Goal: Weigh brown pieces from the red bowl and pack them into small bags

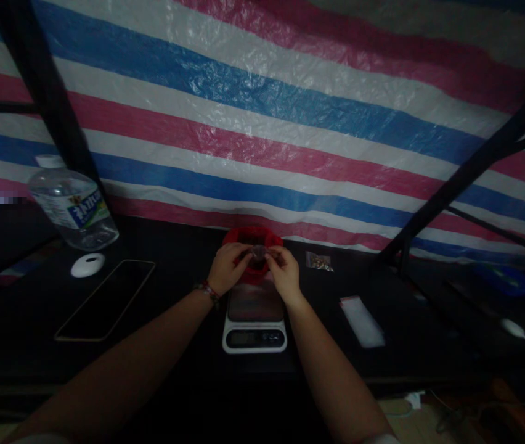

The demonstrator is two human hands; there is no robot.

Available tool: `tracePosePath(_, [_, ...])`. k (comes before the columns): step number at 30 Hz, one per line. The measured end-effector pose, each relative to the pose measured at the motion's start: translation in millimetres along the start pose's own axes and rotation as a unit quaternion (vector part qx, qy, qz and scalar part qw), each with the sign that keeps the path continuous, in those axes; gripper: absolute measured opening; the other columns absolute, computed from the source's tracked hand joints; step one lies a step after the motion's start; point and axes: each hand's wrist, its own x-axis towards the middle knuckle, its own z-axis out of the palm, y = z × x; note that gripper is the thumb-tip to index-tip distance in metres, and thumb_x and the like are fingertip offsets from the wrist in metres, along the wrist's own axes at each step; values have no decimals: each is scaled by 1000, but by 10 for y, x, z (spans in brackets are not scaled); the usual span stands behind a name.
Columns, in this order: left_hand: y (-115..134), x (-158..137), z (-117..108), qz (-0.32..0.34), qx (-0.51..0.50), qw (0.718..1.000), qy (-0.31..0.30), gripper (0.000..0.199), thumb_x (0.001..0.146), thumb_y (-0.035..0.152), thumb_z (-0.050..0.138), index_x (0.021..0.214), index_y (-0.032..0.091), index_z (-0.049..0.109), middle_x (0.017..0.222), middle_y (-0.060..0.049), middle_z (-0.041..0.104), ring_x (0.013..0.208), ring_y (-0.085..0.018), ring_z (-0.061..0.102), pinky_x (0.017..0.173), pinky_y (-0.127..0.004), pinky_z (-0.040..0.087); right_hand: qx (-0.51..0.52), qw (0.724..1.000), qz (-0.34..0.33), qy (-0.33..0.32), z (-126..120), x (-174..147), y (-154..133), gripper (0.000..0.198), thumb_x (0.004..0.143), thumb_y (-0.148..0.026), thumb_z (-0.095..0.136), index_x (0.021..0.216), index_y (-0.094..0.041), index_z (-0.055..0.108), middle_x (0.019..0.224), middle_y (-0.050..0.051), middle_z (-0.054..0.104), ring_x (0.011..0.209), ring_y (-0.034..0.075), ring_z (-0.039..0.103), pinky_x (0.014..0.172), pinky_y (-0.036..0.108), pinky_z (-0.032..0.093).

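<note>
My left hand (229,269) and my right hand (284,272) meet at the middle of the black table. Between them, pinched at its two sides by thumbs and fingers, is a small clear plastic bag (259,251). It is held over the opening of a red plastic bag or bowl (231,237), whose contents are too dark to make out. Just below my hands, a white digital kitchen scale (254,343) lies with its display towards me. To the right of my right hand sits a small zip bag (319,262) with brownish bits inside.
A stack of clear zip bags (362,322) lies at right. On the left are a phone (105,301), a white oval device (87,265) and a large clear bottle (75,206). Black frame bars (466,169) and a striped plastic sheet (262,123) bound the back.
</note>
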Motion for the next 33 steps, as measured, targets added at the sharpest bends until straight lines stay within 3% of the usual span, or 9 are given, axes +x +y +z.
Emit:
tracePosePath(5, [21, -1, -21, 17, -20, 1000, 7, 21, 87, 31, 51, 93, 20, 68, 94, -5, 69, 90, -20, 62, 86, -33, 46, -40, 998, -43, -7, -26, -4, -89, 9, 79, -26, 59, 81, -23, 67, 82, 2, 64, 80, 17, 59, 76, 30, 46])
tracePosePath(12, [-68, -14, 17, -37, -45, 997, 47, 22, 88, 32, 48, 89, 19, 66, 92, -5, 68, 91, -19, 62, 86, -32, 47, -17, 1000, -4, 22, -45, 20, -76, 11, 78, -27, 59, 80, -21, 67, 78, 2, 64, 74, 16, 58, 70, 28, 46])
tracePosePath(18, [-70, -22, 49, -36, -42, 998, 16, 25, 83, 36, 57, 100, 19, 64, 96, -6, 67, 90, -20, 61, 84, -32, 48, 31, 998, 27, 43, -23, 9, -19, 15, 80, -32, 57, 82, -20, 64, 79, 2, 63, 73, 16, 59, 70, 28, 48])
tracePosePath(23, [-82, -2, 45, -10, -6, 1000, -17, 21, 85, 32, 52, 89, 18, 67, 92, -7, 68, 88, -20, 61, 82, -34, 48, 59, 997, 29, 39, -13, 19, 10, 22, 78, -35, 60, 93, -19, 64, 88, 4, 67, 78, 17, 62, 74, 30, 51])
tracePosePath(26, [-81, 8, 27, 4, 2, 1000, -3, 24, 86, 34, 51, 86, 17, 68, 88, -7, 68, 87, -20, 61, 82, -34, 47, 23, 999, 15, 17, -9, 28, 14, 31, 74, -33, 64, 103, -20, 64, 98, 5, 69, 87, 19, 63, 81, 32, 50])
tracePosePath(30, [-85, 7, 21, 13, 4, 1000, 15, 27, 88, 36, 49, 89, 17, 69, 89, -7, 68, 87, -20, 60, 83, -33, 47, -49, 999, 9, -19, -26, 26, 19, 19, 75, -29, 63, 90, -20, 70, 89, 4, 71, 83, 19, 65, 80, 33, 50])
tracePosePath(33, [-100, 3, 33, 9, 8, 1000, 25, 27, 87, 36, 51, 98, 17, 68, 94, -7, 68, 91, -20, 60, 85, -34, 47, -47, 999, 2, 0, -43, 21, 24, 17, 77, -29, 60, 85, -20, 71, 86, 4, 72, 82, 19, 65, 80, 32, 50])
